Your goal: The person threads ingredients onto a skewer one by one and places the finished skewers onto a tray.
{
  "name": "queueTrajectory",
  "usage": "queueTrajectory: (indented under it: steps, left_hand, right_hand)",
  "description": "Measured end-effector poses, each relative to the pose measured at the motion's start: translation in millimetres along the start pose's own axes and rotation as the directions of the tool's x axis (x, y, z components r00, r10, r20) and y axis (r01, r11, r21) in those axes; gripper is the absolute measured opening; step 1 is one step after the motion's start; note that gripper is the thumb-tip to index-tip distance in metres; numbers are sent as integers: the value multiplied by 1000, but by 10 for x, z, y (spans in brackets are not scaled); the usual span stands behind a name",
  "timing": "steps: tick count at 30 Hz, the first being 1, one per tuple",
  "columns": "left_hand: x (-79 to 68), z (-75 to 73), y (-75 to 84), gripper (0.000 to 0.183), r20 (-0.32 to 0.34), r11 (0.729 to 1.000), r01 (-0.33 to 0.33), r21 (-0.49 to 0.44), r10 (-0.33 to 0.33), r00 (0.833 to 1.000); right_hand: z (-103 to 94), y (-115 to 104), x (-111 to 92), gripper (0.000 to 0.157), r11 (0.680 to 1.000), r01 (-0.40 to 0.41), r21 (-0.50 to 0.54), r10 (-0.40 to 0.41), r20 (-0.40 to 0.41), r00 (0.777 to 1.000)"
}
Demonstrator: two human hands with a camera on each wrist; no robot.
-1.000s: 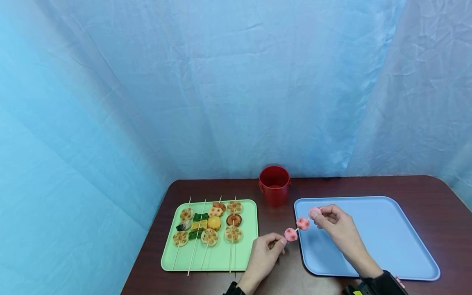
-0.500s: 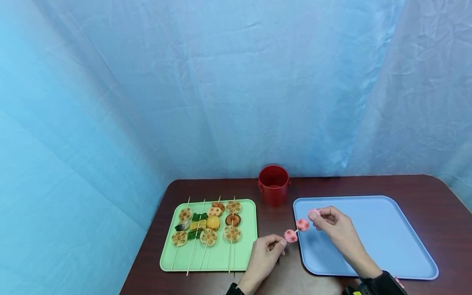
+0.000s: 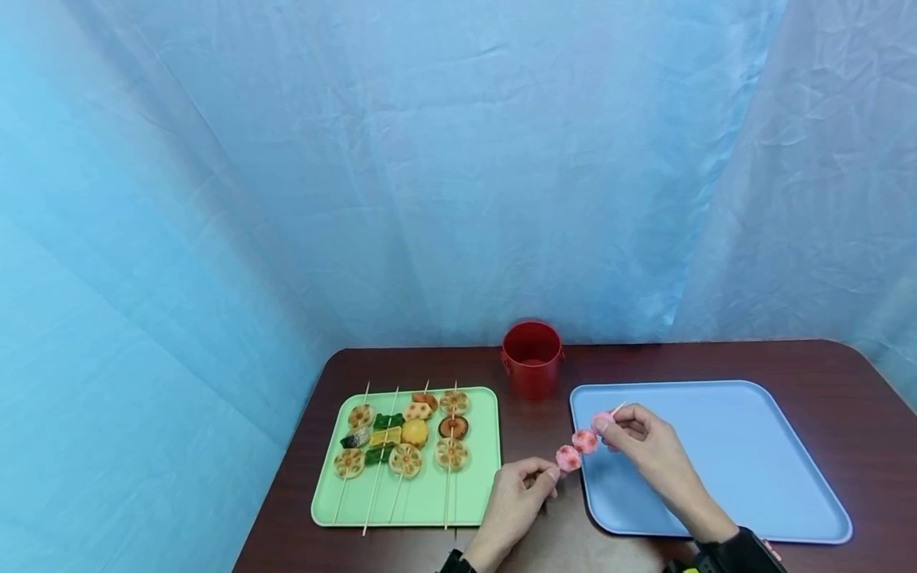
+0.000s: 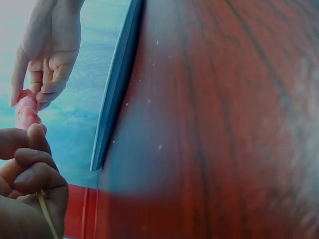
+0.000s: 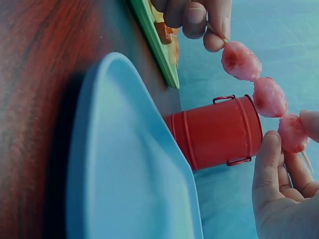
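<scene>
Between the two hands is a wooden skewer [image 4: 46, 215] threaded with three pink balls [image 3: 584, 442]. My left hand [image 3: 517, 497] pinches the skewer just below the lowest ball, and the stick's tail comes out under the curled fingers in the left wrist view. My right hand [image 3: 648, 454] grips the topmost pink ball [image 5: 293, 133] between thumb and fingers. The skewer's tip [image 3: 619, 407] sticks out beyond that ball. In the right wrist view the balls sit close against one another. The skewer is held tilted above the table, over the left edge of the blue tray [image 3: 745, 477].
A green tray [image 3: 473, 509] at the left bears several skewers of lotus slices, mushroom and other food pieces [image 3: 414, 433]. Behind, between the trays, stands a red bucket [image 3: 533, 366] with small side handles. Blue cloth [image 3: 458, 175] hangs behind the dark wooden table [image 3: 809, 390].
The right hand has moved slightly down and left, pushing the balls along the skewer toward the left hand. The tip now shows past the top ball, and the balls sit closer together.
</scene>
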State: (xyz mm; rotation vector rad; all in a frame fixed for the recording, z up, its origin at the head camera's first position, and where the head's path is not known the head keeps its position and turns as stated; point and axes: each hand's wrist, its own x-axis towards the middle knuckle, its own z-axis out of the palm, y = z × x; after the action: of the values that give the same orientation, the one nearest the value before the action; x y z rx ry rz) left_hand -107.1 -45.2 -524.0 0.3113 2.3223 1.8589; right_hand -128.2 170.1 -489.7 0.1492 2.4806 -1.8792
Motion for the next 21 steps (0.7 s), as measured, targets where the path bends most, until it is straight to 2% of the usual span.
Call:
queueTrajectory:
  steps: [6,11,14,18,21]
  left_hand:
    - [12,-54,12,20,69,991,-90,101,83,994]
    - [18,-76,93,15,98,973,-97,208,78,992]
    - [12,-91,130,13,98,948,-112,298,87,991]
    - [18,-130,107,9,83,889,-172,425,151,985]
    - [24,-161,92,6,72,865,-207,457,196,978]
  right_hand:
    - [-13,-20,31,51,1000,9,-27,-8,12,1000]
    - [-14,-51,35,50,1000,22,-19,-21,37,999]
    - [-3,-67,38,48,1000,24,-1,-24,53,998]
    - [15,-89,41,47,1000,25,7,-26,61,998]
    - [26,-103,44,47,1000,29,0,-29,62,998]
